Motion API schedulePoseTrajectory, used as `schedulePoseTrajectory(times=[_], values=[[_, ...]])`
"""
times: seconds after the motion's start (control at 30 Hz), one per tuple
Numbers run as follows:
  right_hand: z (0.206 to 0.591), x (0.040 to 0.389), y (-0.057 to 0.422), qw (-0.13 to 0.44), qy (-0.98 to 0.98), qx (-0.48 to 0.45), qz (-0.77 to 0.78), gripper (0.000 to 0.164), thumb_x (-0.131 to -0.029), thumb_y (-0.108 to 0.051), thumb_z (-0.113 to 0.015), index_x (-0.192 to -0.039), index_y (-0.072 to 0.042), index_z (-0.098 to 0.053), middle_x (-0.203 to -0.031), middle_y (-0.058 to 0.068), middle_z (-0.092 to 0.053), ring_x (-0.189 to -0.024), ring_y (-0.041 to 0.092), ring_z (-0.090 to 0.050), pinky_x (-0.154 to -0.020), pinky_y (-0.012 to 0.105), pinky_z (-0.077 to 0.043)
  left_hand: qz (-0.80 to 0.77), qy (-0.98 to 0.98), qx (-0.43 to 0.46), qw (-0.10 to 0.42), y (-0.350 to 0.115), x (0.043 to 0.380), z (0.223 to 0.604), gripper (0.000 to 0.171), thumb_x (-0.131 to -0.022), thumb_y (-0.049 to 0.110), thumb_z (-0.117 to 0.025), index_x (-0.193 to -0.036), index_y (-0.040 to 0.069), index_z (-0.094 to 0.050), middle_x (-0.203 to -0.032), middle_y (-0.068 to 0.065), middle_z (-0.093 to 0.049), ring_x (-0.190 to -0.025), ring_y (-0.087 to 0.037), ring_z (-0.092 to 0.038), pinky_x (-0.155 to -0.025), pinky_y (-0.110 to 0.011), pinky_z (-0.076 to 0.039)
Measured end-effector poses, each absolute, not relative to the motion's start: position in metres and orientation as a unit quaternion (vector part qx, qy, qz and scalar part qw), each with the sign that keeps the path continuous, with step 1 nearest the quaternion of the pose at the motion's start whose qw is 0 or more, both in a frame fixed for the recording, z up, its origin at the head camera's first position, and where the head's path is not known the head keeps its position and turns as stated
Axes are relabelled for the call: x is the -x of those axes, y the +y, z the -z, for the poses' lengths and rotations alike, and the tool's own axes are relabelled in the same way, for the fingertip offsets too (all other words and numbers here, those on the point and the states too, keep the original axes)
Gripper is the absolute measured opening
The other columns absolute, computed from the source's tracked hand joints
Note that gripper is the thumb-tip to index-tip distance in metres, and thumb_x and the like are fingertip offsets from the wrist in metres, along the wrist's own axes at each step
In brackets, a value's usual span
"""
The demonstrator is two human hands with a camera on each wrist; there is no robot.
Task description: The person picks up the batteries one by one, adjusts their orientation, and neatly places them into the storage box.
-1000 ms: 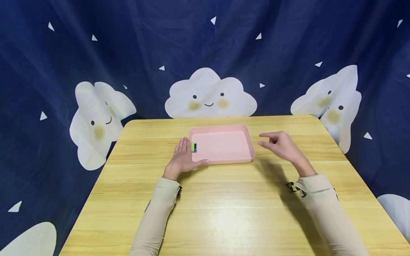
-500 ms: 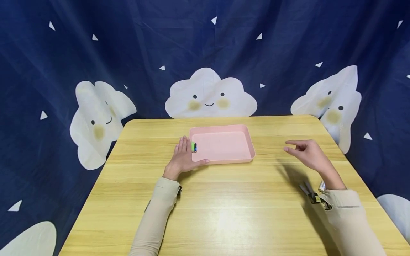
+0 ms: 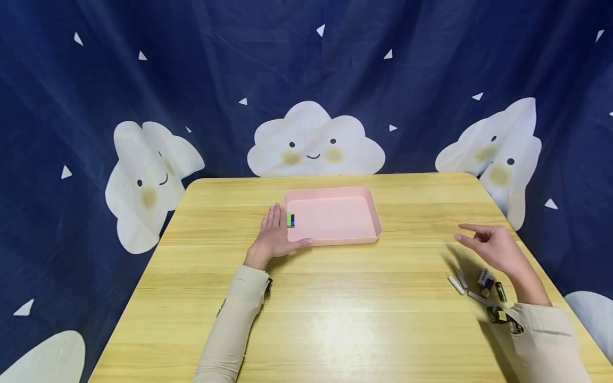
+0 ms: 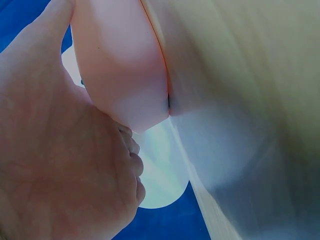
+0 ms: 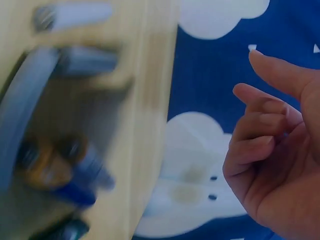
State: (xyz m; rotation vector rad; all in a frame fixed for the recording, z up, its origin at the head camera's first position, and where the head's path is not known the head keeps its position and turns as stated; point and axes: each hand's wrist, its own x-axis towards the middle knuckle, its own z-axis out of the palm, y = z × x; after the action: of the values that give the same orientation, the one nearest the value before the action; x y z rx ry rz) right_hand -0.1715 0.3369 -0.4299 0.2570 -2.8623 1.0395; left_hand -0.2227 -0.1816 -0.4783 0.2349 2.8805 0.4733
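Note:
My left hand point(image 3: 272, 239) lies with straight fingers along the left end of a shallow pink tray point(image 3: 335, 219), its thumb against the front side. In the left wrist view, the palm point(image 4: 65, 160) is beside the tray's outer wall point(image 4: 122, 70). Inside the tray's left end, next to the fingers, are a green battery point(image 3: 289, 219) and a black-and-blue battery point(image 3: 292, 221). My right hand point(image 3: 495, 249) hovers at the table's right, thumb and index finger apart, holding nothing. Several loose batteries lie below its wrist, including a white one point(image 3: 456, 285) and a dark one point(image 3: 500, 291).
The wooden table point(image 3: 335, 308) has its right edge close beyond the right hand. A dark blue curtain point(image 3: 215, 80) with clouds hangs behind and at both sides. In the right wrist view, blurred batteries point(image 5: 82, 15) lie near the table edge.
My right hand has moved away from the tray, rightward and toward the front, uncovering loose batteries that the arm had hidden. The left hand, tray and its two batteries stay in place.

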Motion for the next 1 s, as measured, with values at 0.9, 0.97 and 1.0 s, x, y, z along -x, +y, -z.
schedulePoseTrajectory(times=[0.9,0.97,1.0], values=[[0.474,0.125,0.386,-0.039,-0.957,-0.075,-0.276,0.058,-0.08,-0.017,-0.088,-0.12,0.017,-0.066,-0.07,-0.003,-0.05,-0.058,0.001,-0.038,-0.053,0.023,-0.031,-0.175,0.975,-0.079,0.112,-0.182,0.221,0.478,0.13,-0.084,0.085,-0.053,-0.164,-0.003,0.002,-0.173,-0.023,0.013,-0.163,-0.036,0.013,-0.134,-0.051,0.0],[0.476,0.125,0.385,-0.041,-0.957,-0.073,-0.278,0.056,-0.08,-0.016,-0.088,-0.119,0.017,-0.066,-0.071,-0.003,-0.05,-0.058,0.001,-0.037,-0.053,0.023,-0.031,-0.175,0.975,-0.079,0.112,-0.182,0.221,0.478,0.13,-0.084,0.085,-0.053,-0.164,-0.003,0.002,-0.173,-0.023,0.013,-0.163,-0.036,0.013,-0.134,-0.051,0.0],[0.476,0.125,0.385,-0.043,-0.957,-0.072,-0.277,0.056,-0.081,-0.016,-0.088,-0.12,0.017,-0.066,-0.071,-0.003,-0.05,-0.058,0.002,-0.037,-0.053,0.024,-0.03,-0.175,0.975,-0.079,0.111,-0.182,0.221,0.478,0.13,-0.084,0.085,-0.053,-0.164,-0.003,0.001,-0.173,-0.023,0.012,-0.163,-0.036,0.013,-0.134,-0.052,0.0]])
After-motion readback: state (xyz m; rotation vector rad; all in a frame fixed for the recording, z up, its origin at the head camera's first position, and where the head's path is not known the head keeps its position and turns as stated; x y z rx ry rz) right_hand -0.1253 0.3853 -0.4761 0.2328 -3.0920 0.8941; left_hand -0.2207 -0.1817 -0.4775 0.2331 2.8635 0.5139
